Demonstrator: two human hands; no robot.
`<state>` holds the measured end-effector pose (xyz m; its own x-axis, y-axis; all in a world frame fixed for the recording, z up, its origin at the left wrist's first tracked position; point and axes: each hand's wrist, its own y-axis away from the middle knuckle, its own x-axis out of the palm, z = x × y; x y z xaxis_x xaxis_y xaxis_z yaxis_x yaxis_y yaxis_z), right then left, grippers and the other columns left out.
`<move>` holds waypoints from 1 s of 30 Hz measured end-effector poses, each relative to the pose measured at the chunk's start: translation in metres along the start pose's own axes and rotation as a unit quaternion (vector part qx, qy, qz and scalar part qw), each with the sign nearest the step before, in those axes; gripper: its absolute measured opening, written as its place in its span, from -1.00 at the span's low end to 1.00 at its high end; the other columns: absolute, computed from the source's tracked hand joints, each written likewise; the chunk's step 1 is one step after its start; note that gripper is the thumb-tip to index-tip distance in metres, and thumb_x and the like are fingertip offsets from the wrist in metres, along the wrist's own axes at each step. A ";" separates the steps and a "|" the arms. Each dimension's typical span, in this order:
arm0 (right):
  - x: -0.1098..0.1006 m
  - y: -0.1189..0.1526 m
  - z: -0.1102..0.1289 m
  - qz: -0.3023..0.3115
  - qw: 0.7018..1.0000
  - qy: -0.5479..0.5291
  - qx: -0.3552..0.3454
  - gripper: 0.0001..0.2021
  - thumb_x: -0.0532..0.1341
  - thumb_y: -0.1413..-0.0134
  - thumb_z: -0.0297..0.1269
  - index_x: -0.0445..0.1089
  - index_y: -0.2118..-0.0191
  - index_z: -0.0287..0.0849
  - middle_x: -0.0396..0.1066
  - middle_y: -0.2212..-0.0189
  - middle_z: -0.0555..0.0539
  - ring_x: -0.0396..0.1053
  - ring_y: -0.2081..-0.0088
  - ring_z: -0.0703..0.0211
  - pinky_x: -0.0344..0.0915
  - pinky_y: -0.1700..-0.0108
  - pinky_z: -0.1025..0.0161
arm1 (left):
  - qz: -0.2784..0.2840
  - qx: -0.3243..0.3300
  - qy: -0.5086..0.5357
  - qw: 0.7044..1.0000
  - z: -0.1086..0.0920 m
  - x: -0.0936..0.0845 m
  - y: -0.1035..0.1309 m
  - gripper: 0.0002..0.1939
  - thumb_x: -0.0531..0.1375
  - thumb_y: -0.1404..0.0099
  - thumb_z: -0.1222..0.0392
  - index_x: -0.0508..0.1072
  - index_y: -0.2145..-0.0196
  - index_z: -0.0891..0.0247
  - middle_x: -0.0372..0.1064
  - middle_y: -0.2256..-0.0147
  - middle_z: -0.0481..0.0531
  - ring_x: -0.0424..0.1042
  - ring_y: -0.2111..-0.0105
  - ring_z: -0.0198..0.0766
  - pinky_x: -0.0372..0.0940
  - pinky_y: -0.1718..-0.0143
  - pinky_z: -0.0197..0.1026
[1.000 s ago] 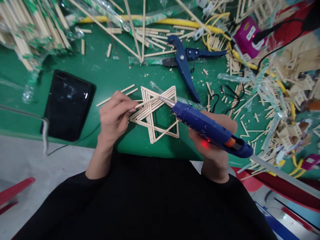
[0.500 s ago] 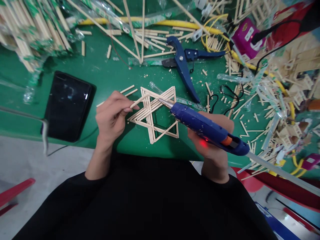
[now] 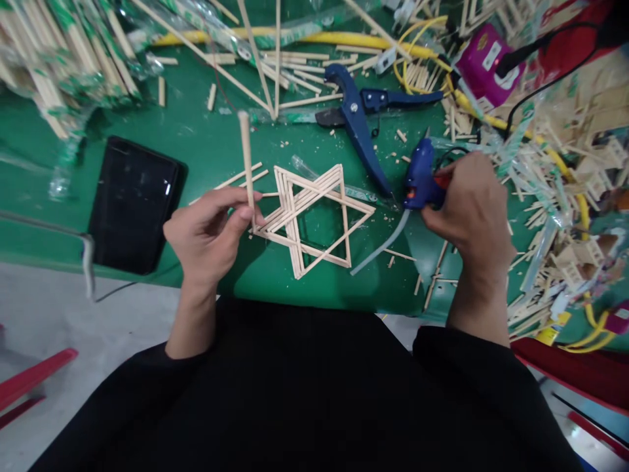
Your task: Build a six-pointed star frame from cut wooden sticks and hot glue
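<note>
My left hand [image 3: 209, 229] pinches a thin wooden stick [image 3: 247, 164] between thumb and fingers, its far end tilted up off the table. Just right of those fingers lies a six-pointed star [image 3: 322, 246] of glued wooden sticks, flat on the green table. My right hand [image 3: 472, 210] is closed around the handle of a blue glue gun [image 3: 419, 170], which is right of the star with its nozzle pointing away from me. A translucent glue stick [image 3: 383, 248] trails from the gun's back end. My palm hides part of the handle.
A blue cutter [image 3: 361, 124] lies beyond the star. At left is a black tablet-like device [image 3: 135, 203], with bundled sticks [image 3: 63, 59] behind it. Yellow cable [image 3: 344, 42], a purple plug adapter [image 3: 491, 62] and scattered stick pieces [image 3: 535, 210] fill the back and right.
My right hand has carried the glue gun from the star to the right and turned its nozzle away. My left hand has moved slightly left and tipped the stick up off the star.
</note>
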<state>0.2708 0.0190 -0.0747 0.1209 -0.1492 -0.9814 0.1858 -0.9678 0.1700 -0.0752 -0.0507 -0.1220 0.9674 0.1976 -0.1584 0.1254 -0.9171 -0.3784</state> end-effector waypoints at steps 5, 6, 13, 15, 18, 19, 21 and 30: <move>-0.010 0.024 0.010 -0.070 0.994 -0.040 -0.074 -0.42 0.21 -0.06 -0.44 0.19 -0.24 -0.25 0.32 -0.08 -0.41 0.32 -0.15 -0.29 0.36 -0.09 -0.15 | 0.029 -0.010 0.042 0.999 -0.018 0.004 0.004 -0.79 0.30 -0.36 0.33 0.59 0.09 0.10 0.54 0.40 -0.13 0.56 0.41 -0.37 0.49 0.39 -0.32; -0.016 0.030 0.019 -0.111 0.990 -0.053 -0.076 -0.49 0.19 -0.13 -0.45 0.24 -0.21 -0.24 0.36 -0.05 -0.40 0.36 -0.12 -0.24 0.38 -0.08 -0.13 | 0.037 -0.009 0.047 0.998 -0.022 0.006 0.004 -0.77 0.29 -0.35 0.37 0.59 0.09 0.11 0.55 0.37 -0.11 0.57 0.38 -0.36 0.50 0.36 -0.31; -0.048 0.055 0.128 -0.211 0.880 -0.381 -0.190 -0.88 0.27 -0.23 -0.37 0.44 0.11 -0.18 0.50 0.24 -0.13 0.48 0.24 0.18 0.44 0.31 0.22 | 0.097 0.009 0.055 0.994 -0.051 0.036 0.007 -0.79 0.30 -0.30 0.40 0.58 0.16 0.14 0.56 0.26 -0.01 0.56 0.30 -0.29 0.50 0.35 -0.26; -0.047 0.053 0.147 -0.223 0.857 -0.416 -0.205 -0.90 0.28 -0.22 -0.39 0.44 0.15 -0.22 0.51 0.28 -0.11 0.45 0.25 0.20 0.45 0.28 0.22 | 0.101 0.018 0.064 0.993 -0.053 0.039 0.009 -0.82 0.29 -0.32 0.39 0.56 0.17 0.15 0.55 0.28 -0.01 0.55 0.32 -0.28 0.51 0.33 -0.24; -0.044 0.051 0.158 -0.246 0.843 -0.433 -0.203 -0.98 0.27 -0.23 -0.42 0.43 0.22 -0.22 0.51 0.33 -0.07 0.43 0.28 0.23 0.44 0.26 0.23 | 0.110 0.030 0.058 0.992 -0.054 0.037 0.012 -0.88 0.27 -0.33 0.37 0.53 0.23 0.18 0.54 0.28 0.01 0.54 0.34 -0.30 0.49 0.35 -0.26; -0.043 0.050 0.158 -0.244 0.841 -0.438 -0.203 -0.99 0.27 -0.24 -0.42 0.43 0.23 -0.20 0.51 0.34 -0.05 0.44 0.28 0.25 0.43 0.26 0.24 | 0.114 0.035 0.058 0.991 -0.054 0.034 0.012 -0.89 0.27 -0.34 0.37 0.53 0.24 0.19 0.54 0.27 0.02 0.54 0.34 -0.31 0.49 0.36 -0.27; -0.043 0.051 0.157 -0.228 0.839 -0.450 -0.201 -0.97 0.26 -0.24 -0.43 0.43 0.24 -0.17 0.51 0.33 -0.03 0.45 0.29 0.27 0.42 0.28 0.26 | 0.130 0.035 0.057 0.989 -0.054 0.026 0.013 -0.89 0.27 -0.35 0.36 0.55 0.20 0.20 0.54 0.24 0.03 0.55 0.29 -0.29 0.49 0.32 -0.28; -0.028 0.055 0.149 -0.275 0.900 -0.298 -0.158 -0.91 0.30 -0.18 -0.49 0.45 0.24 -0.16 0.52 0.40 -0.07 0.43 0.35 0.19 0.38 0.33 0.21 | 0.064 0.014 -0.086 0.994 -0.026 -0.038 0.025 -0.52 0.45 -0.17 0.28 0.52 -0.05 0.11 0.40 0.27 0.02 0.38 0.30 -0.25 0.34 0.39 -0.11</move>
<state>0.1326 -0.0599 -0.0515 -0.6015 0.1621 -0.7823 0.3377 -0.8358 -0.4328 -0.1035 -0.0901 -0.1019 0.9230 0.1379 -0.3593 -0.0054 -0.9288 -0.3706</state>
